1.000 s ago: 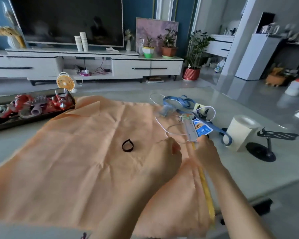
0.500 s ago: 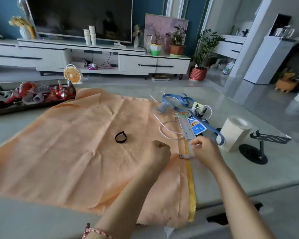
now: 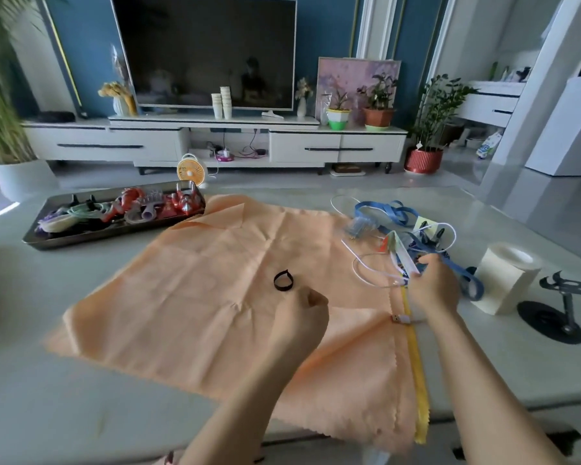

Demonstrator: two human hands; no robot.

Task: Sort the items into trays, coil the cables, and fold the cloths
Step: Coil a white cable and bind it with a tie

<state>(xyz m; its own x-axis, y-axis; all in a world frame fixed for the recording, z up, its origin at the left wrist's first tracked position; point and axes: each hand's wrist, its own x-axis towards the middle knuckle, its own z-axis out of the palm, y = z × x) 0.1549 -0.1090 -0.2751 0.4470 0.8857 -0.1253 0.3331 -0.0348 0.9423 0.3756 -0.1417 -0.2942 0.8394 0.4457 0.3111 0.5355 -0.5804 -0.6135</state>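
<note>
Across the counter (image 3: 81,397) lies an orange cloth (image 3: 198,297). Your right hand (image 3: 433,292) pinches a white packet (image 3: 404,256); your left hand (image 3: 301,320) is curled, grip unclear.

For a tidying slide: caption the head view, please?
Right hand holds a white packet tilted up; left hand curled over the orange cloth.

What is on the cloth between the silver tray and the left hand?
In the head view, only a black loop lies on the orange cloth between the tray and the left hand, close to the hand.
</note>
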